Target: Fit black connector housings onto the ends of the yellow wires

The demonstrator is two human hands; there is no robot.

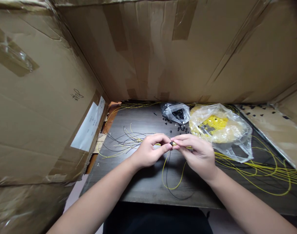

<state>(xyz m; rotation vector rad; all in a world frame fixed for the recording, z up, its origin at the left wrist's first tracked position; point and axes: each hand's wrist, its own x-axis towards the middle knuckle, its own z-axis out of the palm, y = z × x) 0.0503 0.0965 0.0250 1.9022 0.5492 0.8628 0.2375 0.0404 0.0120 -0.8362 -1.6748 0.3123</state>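
Observation:
My left hand (152, 150) and my right hand (198, 154) meet above the dark table, fingers closed in pinches. Between the fingertips shows a small black part (171, 143), gripped by the left thumb and finger. Right against it, the right fingertips pinch a small yellowish piece whose exact kind I cannot make out. Below the hands hang a loop of yellow wire (173, 188) and a thin black wire (167, 177). More yellow and black wires (124, 143) fan out left of my left hand, and a yellow bundle (250, 167) runs to the right.
Behind the hands lie a plastic bag of black parts (179, 113) and a larger bag of yellow pieces (216, 122). Loose black parts (182, 128) are scattered nearby. Cardboard walls (148, 58) enclose the dark table (136, 113); a cardboard sheet (272, 130) with black parts is at right.

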